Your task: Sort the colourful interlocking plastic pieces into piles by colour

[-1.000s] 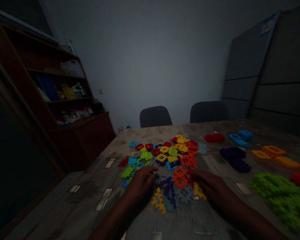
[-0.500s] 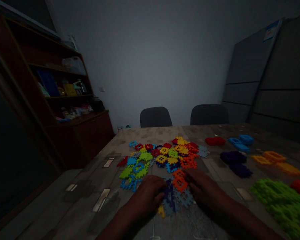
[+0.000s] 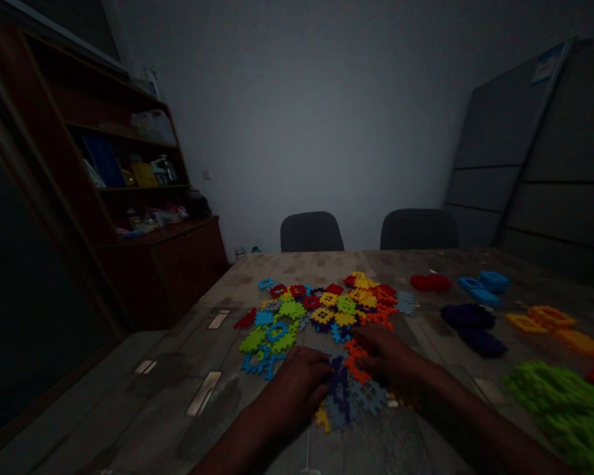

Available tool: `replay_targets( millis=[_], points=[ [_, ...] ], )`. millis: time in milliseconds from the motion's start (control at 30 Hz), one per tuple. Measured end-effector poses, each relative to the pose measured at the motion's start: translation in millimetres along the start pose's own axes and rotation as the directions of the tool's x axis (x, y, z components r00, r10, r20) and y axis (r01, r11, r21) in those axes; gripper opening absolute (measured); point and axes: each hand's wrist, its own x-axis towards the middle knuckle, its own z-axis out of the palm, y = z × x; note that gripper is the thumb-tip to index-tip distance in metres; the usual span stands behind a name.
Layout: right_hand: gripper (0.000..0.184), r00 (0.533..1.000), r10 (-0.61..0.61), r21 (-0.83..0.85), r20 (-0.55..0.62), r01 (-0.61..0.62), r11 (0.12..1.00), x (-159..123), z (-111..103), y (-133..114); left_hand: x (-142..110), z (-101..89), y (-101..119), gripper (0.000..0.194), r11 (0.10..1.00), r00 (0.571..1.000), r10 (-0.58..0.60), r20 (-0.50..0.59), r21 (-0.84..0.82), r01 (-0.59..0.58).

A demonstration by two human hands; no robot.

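A heap of interlocking plastic building tiles with toothed edges, in several colours, lies mid-table. My left hand [image 3: 304,379] rests at the near left side of the heap, its fingers curled in beside a dark purple tile [image 3: 340,389]; what lies under the fingertips is hidden. My right hand [image 3: 389,353] reaches in from the right, thumb and forefinger around an orange tile [image 3: 356,361] that it partly covers. Below the two hands are grey tiles [image 3: 366,396] and a small yellow tile [image 3: 323,419]. Beyond them lie green tiles [image 3: 292,309] and yellow tiles [image 3: 363,297].
Sorted piles stand on the right of the table [image 3: 247,442]: red tiles [image 3: 429,282], blue tiles [image 3: 490,285], purple tiles [image 3: 470,323], orange-yellow tiles [image 3: 549,320] and green tiles [image 3: 559,396]. Two chairs [image 3: 311,231] are behind the table, and a shelf cabinet [image 3: 178,257] is at the left.
My right hand has moved forward over the orange tiles, its forefinger now farther up the heap. My left hand stays by the purple tile. The view has shifted slightly.
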Motion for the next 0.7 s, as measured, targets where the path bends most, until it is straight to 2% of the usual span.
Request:
replay_targets(
  millis=[167,300,433,533,700],
  points=[
    [0.084,0.993,0.053,0.053,-0.108,-0.047,0.997,-5.1,0.0,4.6,1.4,3.4,-3.1,0.03,1.0,1.0,0.008,-0.016,0.002,-0.008],
    [0.086,0.98,0.032,0.067,-0.199,-0.019,0.998,-31.1,-8.4,2.9,2.3,2.5,2.1,0.025,0.999,0.999,-0.003,-0.051,-0.033,0.001],
    [0.083,0.967,0.046,0.06,-0.251,-0.032,0.998,-66.6,-11.1,4.2,3.6,5.0,14.5,0.027,0.994,0.988,-0.088,-0.126,-0.082,0.078],
    [0.081,0.973,0.076,0.067,-0.22,-0.063,0.996,-85.0,-2.8,9.0,8.3,11.5,25.4,0.037,0.984,0.978,-0.154,-0.141,-0.107,0.139],
    [0.095,0.988,0.114,0.101,-0.1,-0.104,0.989,-97.9,9.7,17.2,22.7,25.5,41.6,0.062,0.977,0.976,-0.193,-0.104,-0.111,0.182]
  ],
)
